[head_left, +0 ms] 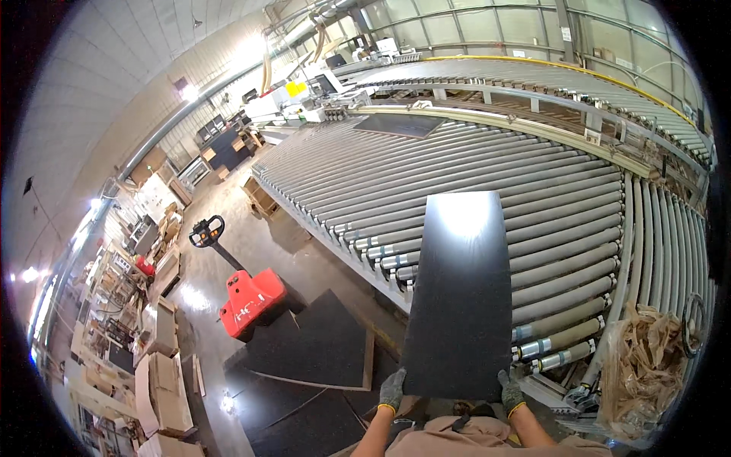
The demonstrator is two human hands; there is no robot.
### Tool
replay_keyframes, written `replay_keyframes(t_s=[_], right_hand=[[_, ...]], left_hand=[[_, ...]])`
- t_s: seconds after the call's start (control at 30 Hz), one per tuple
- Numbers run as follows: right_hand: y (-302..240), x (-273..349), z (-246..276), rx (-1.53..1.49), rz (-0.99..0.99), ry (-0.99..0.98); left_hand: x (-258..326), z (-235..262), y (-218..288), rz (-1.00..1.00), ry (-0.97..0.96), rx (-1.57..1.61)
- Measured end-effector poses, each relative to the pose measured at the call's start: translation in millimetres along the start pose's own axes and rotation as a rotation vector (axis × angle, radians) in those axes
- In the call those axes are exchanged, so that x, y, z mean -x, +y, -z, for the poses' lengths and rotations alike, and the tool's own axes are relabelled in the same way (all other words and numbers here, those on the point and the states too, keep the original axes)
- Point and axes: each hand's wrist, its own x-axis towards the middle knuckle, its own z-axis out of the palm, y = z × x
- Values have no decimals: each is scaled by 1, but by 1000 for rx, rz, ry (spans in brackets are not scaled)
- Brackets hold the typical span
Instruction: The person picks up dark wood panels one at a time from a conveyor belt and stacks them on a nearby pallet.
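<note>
A long black rectangular panel (461,305) stretches away in front of me, its far end over the roller conveyor (548,198). My left hand (392,390), in a grey work glove with a yellow cuff, is closed on the panel's near left corner. At the near right corner my right hand (510,392), gloved the same way, grips the other edge. Fingertips under the panel are hidden. Light glares off the panel's far end. Farther up the rollers lies another dark panel (400,125).
Left of the conveyor, large black panels (312,343) lie stacked beside a red pallet jack (255,301) with an upright handle. A clear bag of crumpled brown paper (643,373) sits at the right. Machinery (304,95) stands at the far end, and cardboard (164,392) lines the left.
</note>
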Motion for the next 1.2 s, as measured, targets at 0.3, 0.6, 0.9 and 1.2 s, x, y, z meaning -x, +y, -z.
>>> replay_keyframes(t_s=[0.3,0.6,0.9,1.2], right_hand=[[-43,33,-10,-120,-82,-14],[9,2,31,48,-33,48],[-24,26,19,-259,-82,35],[-15,28,48,-448,-55,14]], left_hand=[[1,-21,-26,18,3,-122],[0,-19,12,192,-67,134],[1,-26,-3,35,-97,194],[-16,-64,-13,-327,-99,-210]])
